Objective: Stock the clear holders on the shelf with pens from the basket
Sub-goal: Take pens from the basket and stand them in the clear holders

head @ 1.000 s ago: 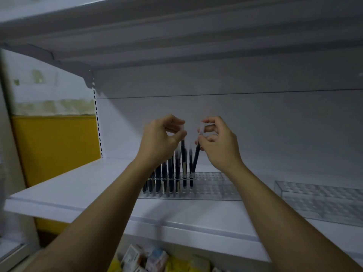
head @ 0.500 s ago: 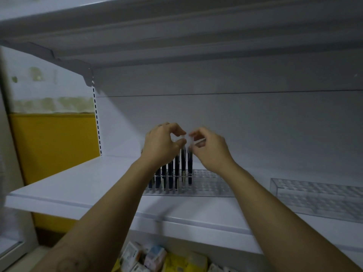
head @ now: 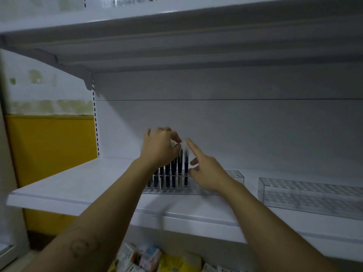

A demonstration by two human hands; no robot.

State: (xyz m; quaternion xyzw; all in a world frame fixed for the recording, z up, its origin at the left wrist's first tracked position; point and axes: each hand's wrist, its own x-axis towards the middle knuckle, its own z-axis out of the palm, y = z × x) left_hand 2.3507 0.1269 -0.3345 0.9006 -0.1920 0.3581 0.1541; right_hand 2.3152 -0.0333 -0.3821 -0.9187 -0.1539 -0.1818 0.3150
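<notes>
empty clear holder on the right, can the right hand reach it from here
Probably yes: the right hand is open, holds nothing, and only the first holder's unfilled end and bare shelf lie between it and the empty holder.

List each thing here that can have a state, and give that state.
pens, upright in the left holder
left holder, partly filled
right holder, empty
left hand, pinching a pen's top
right hand, open, forefinger straight beside the pen tops
</notes>
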